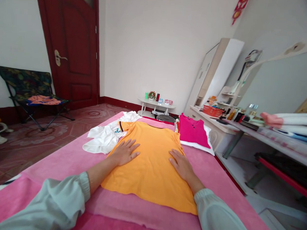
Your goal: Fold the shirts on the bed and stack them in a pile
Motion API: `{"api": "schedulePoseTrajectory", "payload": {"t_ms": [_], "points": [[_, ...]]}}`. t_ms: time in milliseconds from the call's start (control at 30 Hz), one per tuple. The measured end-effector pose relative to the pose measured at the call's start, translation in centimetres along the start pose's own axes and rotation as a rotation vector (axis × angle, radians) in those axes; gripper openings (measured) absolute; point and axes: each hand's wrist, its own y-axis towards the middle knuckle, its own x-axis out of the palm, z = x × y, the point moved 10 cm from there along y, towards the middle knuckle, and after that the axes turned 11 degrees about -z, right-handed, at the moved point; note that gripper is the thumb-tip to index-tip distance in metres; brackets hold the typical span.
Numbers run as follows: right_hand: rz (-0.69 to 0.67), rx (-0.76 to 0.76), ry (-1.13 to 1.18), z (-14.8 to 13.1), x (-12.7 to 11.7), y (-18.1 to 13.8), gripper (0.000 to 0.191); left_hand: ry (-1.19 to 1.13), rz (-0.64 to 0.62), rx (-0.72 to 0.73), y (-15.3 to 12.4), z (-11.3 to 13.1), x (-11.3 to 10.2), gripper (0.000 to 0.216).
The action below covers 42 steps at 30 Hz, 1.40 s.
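Observation:
An orange T-shirt (pixel 151 159) lies spread out on the pink bed cover (pixel 72 162), its hem toward me. One dark-banded sleeve shows at the upper left; the other sleeve is not clearly visible. My left hand (pixel 125 152) rests flat on the shirt's left side with fingers spread. On the right side my right hand (pixel 181 164) also lies palm down, its fingers stretched out. Neither hand grips the cloth. Beyond my left hand is a crumpled white garment (pixel 104 138), partly under the shirt's edge.
A magenta top (pixel 195 131) lies folded over white cloth at the bed's right edge. A dressing table (pixel 219 124) with bottles and an orange-red basket (pixel 212 111) stands to the right. At the left are a folding chair (pixel 28 79) and a dark red door (pixel 75 40).

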Motion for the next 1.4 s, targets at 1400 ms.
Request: {"api": "schedulePoseTrajectory", "payload": {"t_ms": [1400], "points": [[-0.059, -0.082, 0.062, -13.6, 4.2, 10.7, 0.051, -0.042, -0.003, -0.017, -0.4, 0.4, -0.5, 0.065]]}}
